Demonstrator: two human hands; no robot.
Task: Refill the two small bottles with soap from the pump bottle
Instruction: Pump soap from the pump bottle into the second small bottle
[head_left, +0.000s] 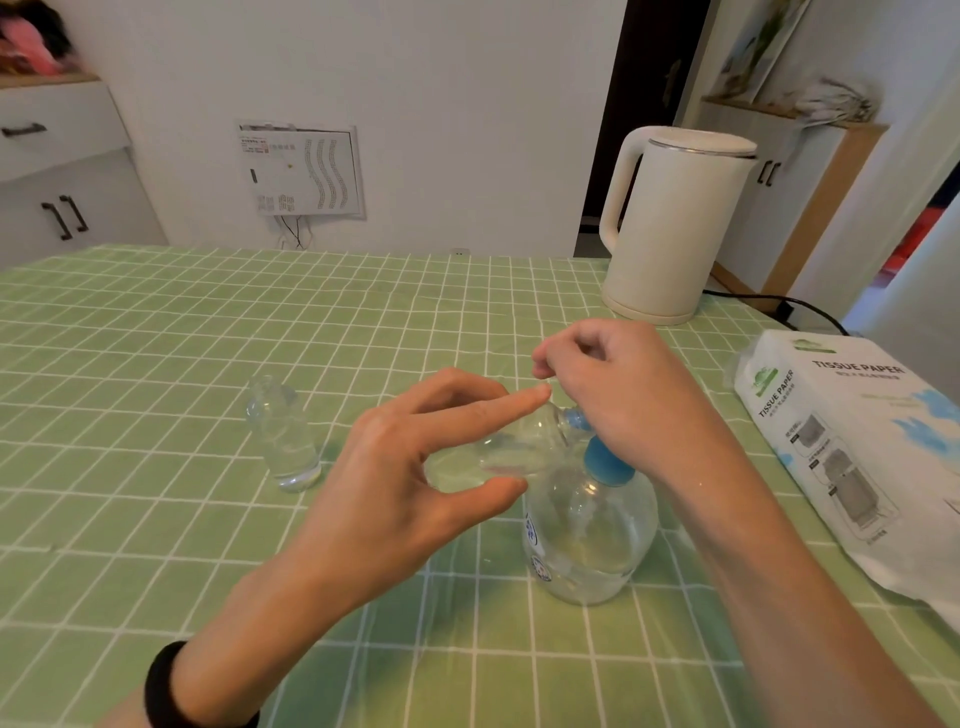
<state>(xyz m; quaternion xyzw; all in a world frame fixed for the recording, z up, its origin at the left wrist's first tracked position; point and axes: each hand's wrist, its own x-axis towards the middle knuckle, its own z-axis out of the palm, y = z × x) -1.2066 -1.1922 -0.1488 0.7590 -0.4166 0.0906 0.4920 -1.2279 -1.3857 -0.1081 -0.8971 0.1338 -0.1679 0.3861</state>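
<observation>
My left hand (421, 467) grips a small clear bottle (498, 452), tilted on its side with its mouth against the blue nozzle of the pump bottle (592, 540). That pump bottle is round, clear, with a blue collar, and stands on the green checked tablecloth (156, 364). My right hand (618, 395) rests curled on top of the blue pump head, covering most of it. A second small clear bottle (283, 436) stands upright to the left, apart from both hands, with no cap visible.
A white electric kettle (670, 223) stands at the back right with its black cord (779, 304) trailing right. A pack of tissue paper (852, 457) lies along the right edge. White cabinets and a wall are beyond the table.
</observation>
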